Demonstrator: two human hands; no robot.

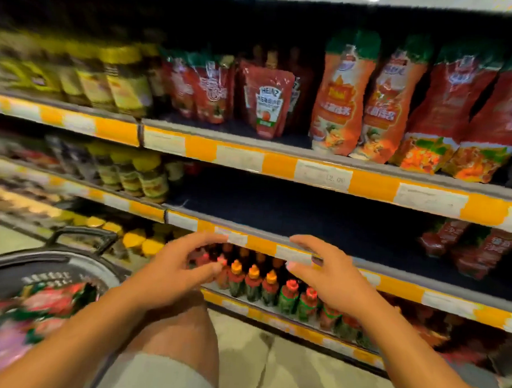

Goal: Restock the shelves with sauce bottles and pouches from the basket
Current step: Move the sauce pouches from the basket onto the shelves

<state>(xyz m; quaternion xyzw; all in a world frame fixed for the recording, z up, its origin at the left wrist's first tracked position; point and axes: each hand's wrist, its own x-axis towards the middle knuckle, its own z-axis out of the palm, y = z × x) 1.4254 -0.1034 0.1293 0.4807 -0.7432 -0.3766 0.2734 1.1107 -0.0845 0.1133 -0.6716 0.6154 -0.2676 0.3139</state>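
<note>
place: grocery shop | evidence: stocked shelves [308,169] with price-tag strips, ketchup pouches [267,100], sauce bottles [252,281], shopping basket [40,266]

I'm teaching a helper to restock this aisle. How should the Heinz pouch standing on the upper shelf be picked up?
Probably by the upper body just under the spout, coming straight in from the front. The Heinz pouch stands upright with its flat face towards the aisle and its wide base on the shelf. Other pouches crowd its left side, so a thumb-and-fingers pinch across front and back looks easier than squeezing in from the sides.
</note>
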